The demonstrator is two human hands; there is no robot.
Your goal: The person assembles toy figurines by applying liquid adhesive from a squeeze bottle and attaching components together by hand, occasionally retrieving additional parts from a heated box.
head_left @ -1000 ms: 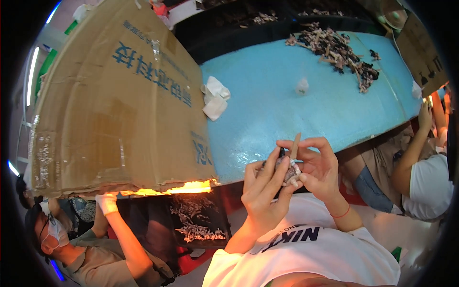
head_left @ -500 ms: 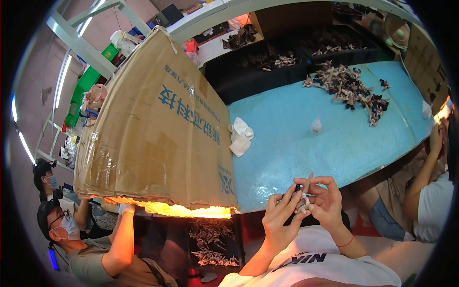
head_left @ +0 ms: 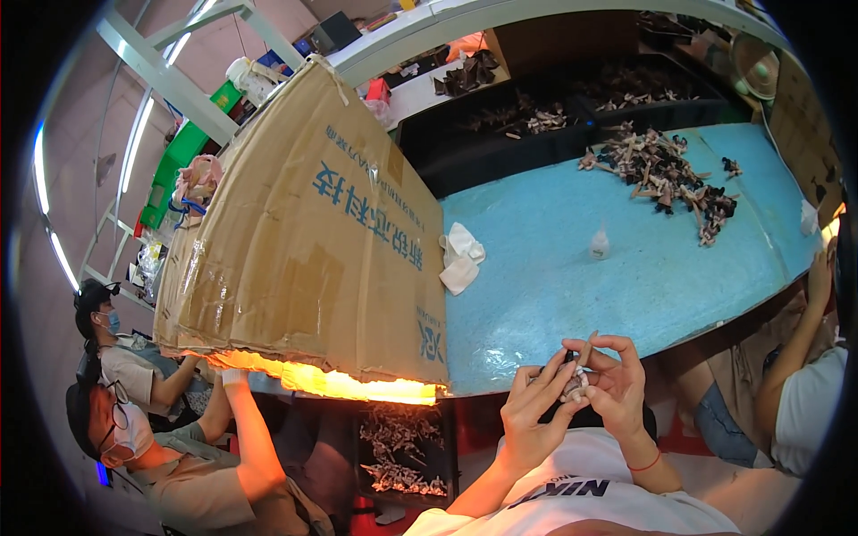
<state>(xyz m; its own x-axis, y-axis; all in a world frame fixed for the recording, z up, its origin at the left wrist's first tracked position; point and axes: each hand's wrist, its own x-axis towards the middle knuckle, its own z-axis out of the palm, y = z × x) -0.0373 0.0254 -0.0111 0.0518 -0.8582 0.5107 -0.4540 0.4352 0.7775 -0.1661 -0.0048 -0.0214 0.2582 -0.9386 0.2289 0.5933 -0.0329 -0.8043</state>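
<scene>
Above my lap, close to the table's near edge, both hands meet around a small figurine (head_left: 575, 386) with pale, dark and tan parts. My left hand (head_left: 533, 413) has its fingers and thumb closed on one side of it. From the other side, my right hand (head_left: 618, 393) pinches the same piece with thumb and fingers. A tan pointed part sticks up between the fingertips. My fingers cover much of the figurine, so its details are hard to make out.
On the blue tabletop (head_left: 527, 308) lie a pile of similar figurines (head_left: 657, 170), a small translucent bottle (head_left: 599, 245) and white cloths (head_left: 462, 259). Black bins (head_left: 500, 165) line the back. A cardboard partition (head_left: 295, 241) stands left, beside co-workers. A bin of parts (head_left: 402, 451) sits below.
The view has shifted slightly, so the surroundings appear farther right. My hands keep their hold on the figurine, and its tan part now leans a little more to the right.
</scene>
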